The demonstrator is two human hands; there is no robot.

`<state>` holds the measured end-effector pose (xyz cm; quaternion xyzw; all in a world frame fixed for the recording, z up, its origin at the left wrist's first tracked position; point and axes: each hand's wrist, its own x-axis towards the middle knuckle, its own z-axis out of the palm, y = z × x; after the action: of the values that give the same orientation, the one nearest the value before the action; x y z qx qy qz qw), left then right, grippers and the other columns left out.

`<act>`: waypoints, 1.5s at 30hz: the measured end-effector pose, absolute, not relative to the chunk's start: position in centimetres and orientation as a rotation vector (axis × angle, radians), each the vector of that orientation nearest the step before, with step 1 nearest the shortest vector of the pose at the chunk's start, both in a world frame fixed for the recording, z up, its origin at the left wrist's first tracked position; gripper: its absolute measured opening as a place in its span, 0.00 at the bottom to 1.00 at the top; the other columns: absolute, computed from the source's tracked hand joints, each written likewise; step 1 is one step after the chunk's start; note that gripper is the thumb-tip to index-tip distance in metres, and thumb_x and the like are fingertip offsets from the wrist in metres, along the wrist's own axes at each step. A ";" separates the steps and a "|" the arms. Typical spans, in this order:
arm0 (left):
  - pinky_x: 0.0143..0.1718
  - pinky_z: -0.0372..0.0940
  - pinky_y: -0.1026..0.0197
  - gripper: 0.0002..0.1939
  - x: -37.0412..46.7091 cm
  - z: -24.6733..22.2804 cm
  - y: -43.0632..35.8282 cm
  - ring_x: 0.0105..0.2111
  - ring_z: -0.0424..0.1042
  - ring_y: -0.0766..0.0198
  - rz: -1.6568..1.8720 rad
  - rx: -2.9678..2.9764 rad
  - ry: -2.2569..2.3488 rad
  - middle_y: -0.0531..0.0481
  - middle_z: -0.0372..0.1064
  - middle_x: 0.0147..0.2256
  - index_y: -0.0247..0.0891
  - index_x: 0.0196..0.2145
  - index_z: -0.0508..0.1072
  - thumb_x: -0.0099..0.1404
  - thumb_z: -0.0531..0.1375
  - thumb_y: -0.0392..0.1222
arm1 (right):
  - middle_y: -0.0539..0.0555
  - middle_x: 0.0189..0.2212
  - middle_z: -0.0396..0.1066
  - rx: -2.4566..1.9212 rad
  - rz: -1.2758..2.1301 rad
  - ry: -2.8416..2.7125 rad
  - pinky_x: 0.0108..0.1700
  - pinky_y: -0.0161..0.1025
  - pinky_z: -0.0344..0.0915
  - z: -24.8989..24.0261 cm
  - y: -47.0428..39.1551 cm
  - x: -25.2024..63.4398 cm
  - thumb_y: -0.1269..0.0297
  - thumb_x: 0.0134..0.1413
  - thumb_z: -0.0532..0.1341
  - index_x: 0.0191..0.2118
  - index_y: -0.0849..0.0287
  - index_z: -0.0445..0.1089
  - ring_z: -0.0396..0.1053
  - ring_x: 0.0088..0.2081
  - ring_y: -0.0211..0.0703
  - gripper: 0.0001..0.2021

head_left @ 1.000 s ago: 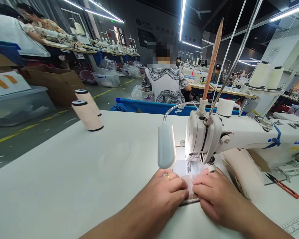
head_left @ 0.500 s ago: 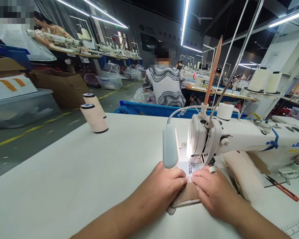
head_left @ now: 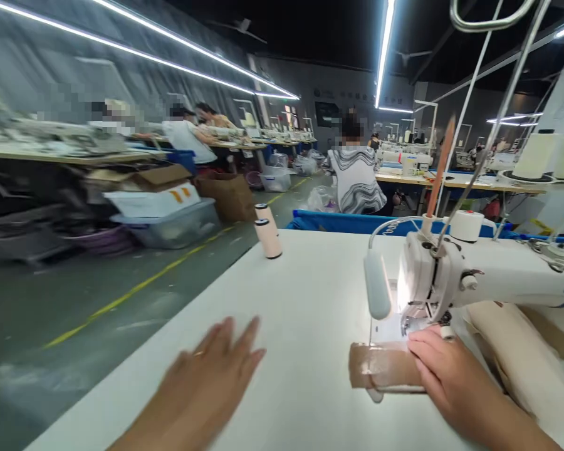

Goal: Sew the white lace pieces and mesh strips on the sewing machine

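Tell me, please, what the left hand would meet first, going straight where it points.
Probably the nearer thread spool, though the left hand is blurred and could pass right of it.

On my remote feed I can read no text, brand or number. Beyond the sewing machine, a row of pale characters stands on the far dark wall, too blurred to make out.

The white tabletop carried a sewing machine toward its right and two pale thread cones standing near its far left corner. A brown strip lay flat in front of the machine; a beige bundle, apparently cloth, sat beneath the machine's arm.
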<state>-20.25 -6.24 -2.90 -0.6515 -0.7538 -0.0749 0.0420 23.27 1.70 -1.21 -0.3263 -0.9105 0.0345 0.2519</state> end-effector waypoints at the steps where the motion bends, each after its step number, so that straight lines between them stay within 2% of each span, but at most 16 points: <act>1: 0.66 0.58 0.24 0.37 -18.9 -3.3 -6.2 0.74 0.54 0.29 -0.138 -1.995 -2.361 0.26 0.58 0.72 0.35 0.73 0.64 0.77 0.47 0.60 | 0.59 0.50 0.80 -0.869 0.075 -2.473 0.47 0.52 0.76 -1.5 1.8 23.4 0.76 0.67 0.51 0.50 0.54 0.74 0.77 0.48 0.56 0.17; 4: 0.72 0.48 0.26 0.38 -14.8 -3.6 -4.0 0.77 0.43 0.36 -0.146 -2.207 -2.278 0.35 0.42 0.78 0.43 0.77 0.54 0.78 0.46 0.63 | 0.58 0.52 0.81 -0.801 0.023 -2.477 0.49 0.51 0.78 -2.1 2.1 23.6 0.76 0.68 0.52 0.51 0.54 0.74 0.78 0.49 0.54 0.16; 7: 0.74 0.45 0.27 0.36 -12.1 -2.9 -1.0 0.78 0.39 0.40 -0.196 -2.447 -2.126 0.41 0.38 0.78 0.49 0.77 0.52 0.79 0.46 0.63 | 0.57 0.51 0.81 -0.751 -0.029 -2.481 0.50 0.49 0.78 -2.0 2.4 23.7 0.75 0.68 0.53 0.53 0.55 0.74 0.79 0.48 0.53 0.17; 10: 0.72 0.47 0.24 0.36 -10.1 -1.9 1.0 0.77 0.46 0.37 -0.180 -2.595 -1.945 0.39 0.47 0.77 0.48 0.76 0.57 0.77 0.50 0.63 | 0.58 0.52 0.81 -0.753 -0.057 -2.457 0.50 0.49 0.78 -2.0 2.4 23.7 0.76 0.67 0.54 0.54 0.56 0.75 0.79 0.47 0.53 0.18; 11: 0.70 0.49 0.23 0.34 -9.4 -1.4 1.4 0.75 0.51 0.34 -0.189 -2.598 -1.890 0.37 0.53 0.75 0.47 0.74 0.62 0.76 0.52 0.62 | 0.59 0.52 0.81 -0.774 -0.045 -2.451 0.49 0.49 0.78 -2.0 2.3 23.6 0.76 0.67 0.54 0.54 0.56 0.75 0.79 0.47 0.53 0.18; 13: 0.65 0.57 0.23 0.25 -7.9 -0.4 1.8 0.68 0.64 0.32 -0.302 -2.562 -1.768 0.34 0.67 0.68 0.43 0.64 0.73 0.76 0.54 0.55 | 0.59 0.51 0.81 -0.827 0.002 -2.444 0.50 0.49 0.77 -1.8 2.1 23.4 0.77 0.66 0.54 0.53 0.56 0.76 0.78 0.47 0.53 0.18; 15: 0.58 0.67 0.33 0.16 -6.1 0.6 2.0 0.57 0.75 0.40 -0.530 -2.563 -1.578 0.36 0.75 0.59 0.41 0.51 0.78 0.76 0.52 0.43 | 0.59 0.50 0.80 -0.872 0.065 -2.456 0.51 0.48 0.76 -1.5 1.9 23.3 0.78 0.66 0.55 0.52 0.56 0.76 0.77 0.48 0.52 0.17; 17: 0.50 0.72 0.44 0.16 -4.4 1.2 2.0 0.49 0.78 0.48 -0.751 -2.644 -1.317 0.39 0.78 0.53 0.41 0.46 0.77 0.76 0.49 0.36 | 0.58 0.49 0.80 -0.904 0.117 -2.481 0.50 0.48 0.74 -1.1 1.8 23.1 0.77 0.65 0.56 0.51 0.55 0.76 0.75 0.48 0.52 0.17; 19: 0.45 0.73 0.50 0.16 -2.9 1.0 2.1 0.45 0.79 0.51 -0.863 -2.735 -1.091 0.42 0.79 0.48 0.41 0.45 0.77 0.74 0.50 0.32 | 0.58 0.47 0.79 -0.929 0.151 -2.511 0.50 0.47 0.73 -0.7 1.8 23.0 0.77 0.65 0.57 0.51 0.55 0.75 0.74 0.49 0.53 0.15; 22: 0.43 0.74 0.53 0.15 -1.7 0.0 2.2 0.42 0.79 0.53 -0.895 -2.811 -0.967 0.43 0.80 0.43 0.41 0.45 0.76 0.71 0.52 0.28 | 0.57 0.47 0.79 -0.948 0.140 -2.549 0.51 0.48 0.71 -0.4 1.9 22.9 0.76 0.65 0.58 0.51 0.55 0.74 0.73 0.49 0.52 0.15; 28: 0.37 0.74 0.58 0.18 -2.4 -1.5 2.5 0.37 0.80 0.58 -0.956 -2.846 -0.958 0.44 0.80 0.47 0.43 0.50 0.77 0.76 0.49 0.31 | 0.56 0.48 0.79 -0.968 0.088 -2.570 0.52 0.46 0.69 -0.4 1.8 23.0 0.78 0.64 0.60 0.52 0.54 0.72 0.73 0.49 0.52 0.16; 39: 0.45 0.75 0.51 0.19 -2.2 -1.5 3.0 0.43 0.81 0.53 -0.861 -2.788 -1.030 0.42 0.80 0.48 0.41 0.49 0.78 0.78 0.48 0.34 | 0.58 0.54 0.78 -1.048 0.071 -2.490 0.48 0.47 0.71 -0.1 2.3 22.5 0.76 0.65 0.58 0.52 0.58 0.76 0.72 0.46 0.54 0.15; 45: 0.51 0.75 0.48 0.17 -2.6 -1.8 3.5 0.49 0.79 0.49 -0.837 -2.794 -1.117 0.42 0.79 0.53 0.42 0.54 0.76 0.78 0.51 0.37 | 0.59 0.59 0.77 -1.141 0.099 -2.479 0.54 0.49 0.73 0.4 2.3 22.2 0.72 0.68 0.58 0.57 0.59 0.76 0.73 0.53 0.56 0.17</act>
<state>-2.56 3.46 -1.80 -0.8945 -0.3578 -0.2679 0.0093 22.18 2.31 0.35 -0.4091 -0.8887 0.0355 0.2040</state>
